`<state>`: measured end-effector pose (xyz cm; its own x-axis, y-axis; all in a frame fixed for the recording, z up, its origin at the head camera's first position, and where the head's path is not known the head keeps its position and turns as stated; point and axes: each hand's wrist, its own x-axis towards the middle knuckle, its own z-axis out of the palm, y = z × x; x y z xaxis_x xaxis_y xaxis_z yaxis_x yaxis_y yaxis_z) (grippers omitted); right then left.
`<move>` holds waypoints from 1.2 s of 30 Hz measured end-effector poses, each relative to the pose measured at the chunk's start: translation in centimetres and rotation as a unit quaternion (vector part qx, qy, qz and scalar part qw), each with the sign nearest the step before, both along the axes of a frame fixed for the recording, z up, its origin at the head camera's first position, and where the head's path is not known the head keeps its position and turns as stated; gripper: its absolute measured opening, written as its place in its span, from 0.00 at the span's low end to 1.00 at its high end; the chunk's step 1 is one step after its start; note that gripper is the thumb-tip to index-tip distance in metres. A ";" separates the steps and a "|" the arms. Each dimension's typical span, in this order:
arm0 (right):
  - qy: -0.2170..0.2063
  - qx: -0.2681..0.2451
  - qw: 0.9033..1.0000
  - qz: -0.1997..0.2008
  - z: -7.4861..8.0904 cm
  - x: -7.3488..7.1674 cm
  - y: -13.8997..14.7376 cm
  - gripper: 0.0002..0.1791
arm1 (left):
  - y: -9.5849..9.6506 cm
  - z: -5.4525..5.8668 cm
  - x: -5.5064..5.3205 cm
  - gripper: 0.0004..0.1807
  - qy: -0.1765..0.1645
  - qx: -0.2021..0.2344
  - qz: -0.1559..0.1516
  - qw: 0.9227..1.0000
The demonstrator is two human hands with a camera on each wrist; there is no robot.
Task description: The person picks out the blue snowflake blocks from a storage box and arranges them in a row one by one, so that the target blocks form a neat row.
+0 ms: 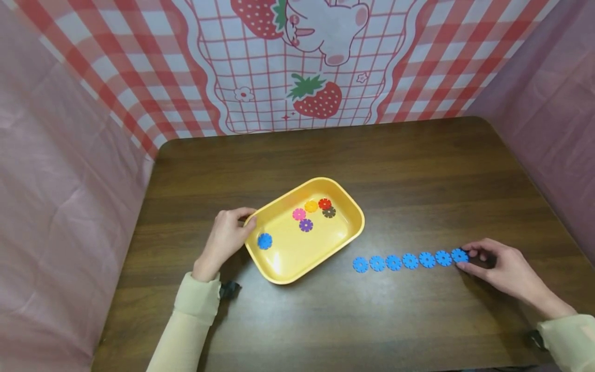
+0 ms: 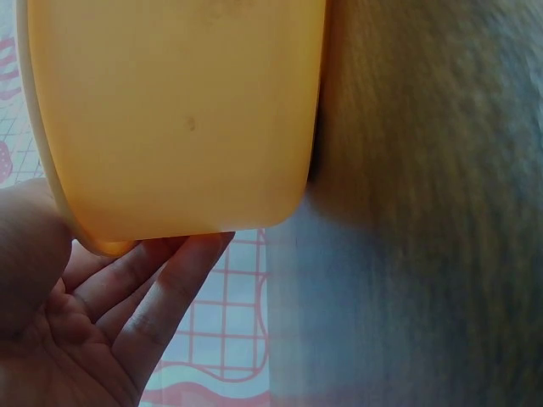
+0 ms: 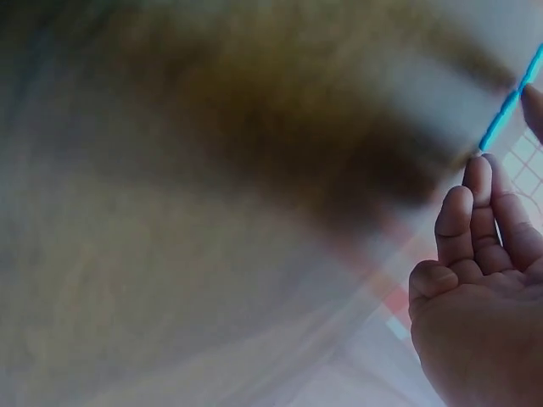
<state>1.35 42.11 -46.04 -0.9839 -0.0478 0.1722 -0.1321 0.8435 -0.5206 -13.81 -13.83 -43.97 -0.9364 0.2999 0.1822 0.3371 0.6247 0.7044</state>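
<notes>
My left hand point(image 1: 226, 233) holds the left end of a yellow plastic tray point(image 1: 321, 251), its thumb over the rim and its fingers under the outer wall; the left wrist view shows the tray's side point(image 2: 182, 127) up close. My right hand point(image 1: 509, 269) pinches the rightmost blue notched snowflake disc point(image 1: 459, 256) between thumb and fingers, at the end of a straight row of several blue discs point(image 1: 410, 261) lying on the table. Only the thin edge of the blue row point(image 3: 501, 119) appears by the fingertips in the right wrist view.
Inside the tray lie a blue disc point(image 1: 265, 241) at the left and pink point(image 1: 299, 214), purple point(image 1: 306, 225), yellow point(image 1: 311, 206), red point(image 1: 324, 203) and dark brown point(image 1: 329, 212) discs. A strawberry-print cloth point(image 1: 260, 77) hangs behind the brown table point(image 1: 400, 170).
</notes>
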 end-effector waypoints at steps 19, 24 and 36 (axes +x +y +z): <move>-0.009 -0.049 0.998 0.026 5.8 -3.9 -3.3 0.19 | -0.2 0.1 0.0 0.11 -0.018 -0.002 0.002 1.000; 0.018 -0.042 0.996 0.080 7.6 -6.4 -6.4 0.21 | -0.2 0.1 0.1 0.11 -0.019 -0.001 0.004 1.000; 0.036 -0.043 0.981 0.188 9.8 -11.6 -13.6 0.23 | 0.0 0.1 0.0 0.11 -0.006 -0.004 0.001 1.000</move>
